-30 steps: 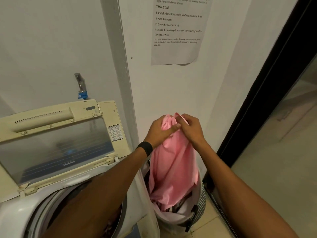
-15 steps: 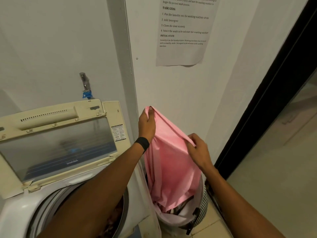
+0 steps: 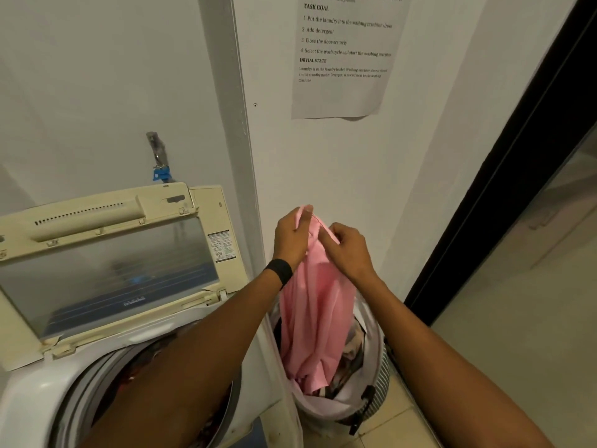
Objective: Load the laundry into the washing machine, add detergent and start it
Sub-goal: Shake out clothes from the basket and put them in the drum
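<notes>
Left hand (image 3: 290, 240) and right hand (image 3: 347, 250) pinch the top edge of the pink garment (image 3: 313, 318), fingers curled on the cloth. The tail hangs in the laundry basket (image 3: 381, 383), right of the open washer (image 3: 32, 392). Best to lift until the hem clears the rim, then swing left over the drum.

Tiled floor (image 3: 399, 430) — laundry basket (image 3: 382, 379), upright

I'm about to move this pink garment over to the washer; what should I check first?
Left hand pinches the pink cloth garment's top edge: ok.
Right hand grips it too: ok.
Garment clear of the striped, white-lined laundry basket: not ok, its lower end lies inside.
Cream plastic washer lid raised: ok.
Room in the drum: cannot tell, the left forearm hides it.
Detergent: cannot tell, none in view.
</notes>
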Tool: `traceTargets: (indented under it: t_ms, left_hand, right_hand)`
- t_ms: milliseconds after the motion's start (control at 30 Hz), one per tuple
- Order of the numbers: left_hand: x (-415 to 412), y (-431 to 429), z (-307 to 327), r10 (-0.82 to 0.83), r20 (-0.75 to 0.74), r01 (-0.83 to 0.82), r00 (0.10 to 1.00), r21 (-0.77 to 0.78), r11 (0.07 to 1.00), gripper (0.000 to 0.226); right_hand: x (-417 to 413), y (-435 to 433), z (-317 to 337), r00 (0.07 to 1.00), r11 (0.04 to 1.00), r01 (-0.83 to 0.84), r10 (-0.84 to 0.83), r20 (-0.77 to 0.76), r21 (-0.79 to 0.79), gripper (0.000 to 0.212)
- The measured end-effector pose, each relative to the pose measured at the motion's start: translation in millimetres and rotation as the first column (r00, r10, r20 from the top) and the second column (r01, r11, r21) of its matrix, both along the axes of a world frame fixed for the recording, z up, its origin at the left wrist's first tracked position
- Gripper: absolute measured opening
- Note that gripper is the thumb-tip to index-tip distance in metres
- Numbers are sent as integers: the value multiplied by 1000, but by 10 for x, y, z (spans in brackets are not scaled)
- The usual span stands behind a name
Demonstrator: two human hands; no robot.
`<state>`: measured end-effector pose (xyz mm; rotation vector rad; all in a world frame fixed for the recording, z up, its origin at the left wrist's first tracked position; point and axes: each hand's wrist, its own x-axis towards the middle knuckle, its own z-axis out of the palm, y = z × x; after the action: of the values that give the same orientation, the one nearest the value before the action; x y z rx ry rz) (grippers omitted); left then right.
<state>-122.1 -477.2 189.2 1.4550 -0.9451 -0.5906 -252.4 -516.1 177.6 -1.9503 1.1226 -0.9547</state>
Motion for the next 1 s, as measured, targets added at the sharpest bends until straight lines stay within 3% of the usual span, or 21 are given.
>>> traceTargets:
  t_ms: [167,233,367,433,533,633,733,833,1000]
  left_hand:
    - [99,-49,109,152,-30,-150,988,52,987,47]
    - [172,-57,134,205,-57,-201,977,67,977,50]
    - [275,-30,90,224,-36,-223,974,20,975,52]
    - [278,-26,59,169,7,-168,986,-46,985,49]
    - [277,12,71,0,23,2,1000,-93,996,62]
    - [240,93,94,-251,102,252,963,-2,968,81]
    - [144,96,77,-415,171,404,894,95,910,63]
    - [80,46,33,-322,122,312,939,94,945,26]
    - [121,-34,132,-250,110,242,962,77,967,26]
  right_hand:
    - [-178,189,-428,964,995,-64,42,-263,-77,27]
    - [-370,173,-557,959,997,-37,18,-284,-61,14]
    - [-656,14,-531,989,992,49,-65,-131,-118,9]
    - [-627,-100,-332,998,996,63,-64,-22,-57,9]
    - [-477,-227,43,986,988,-11,-14,166,151,17]
    - [-302,-260,324,968,984,-34,-11,252,173,4]
    - [-157,-258,434,961,982,-65,14,277,175,7]
    - [-94,-237,356,972,992,-82,57,228,100,4]
    - [-207,-148,17,993,997,10,-2,119,-73,12]
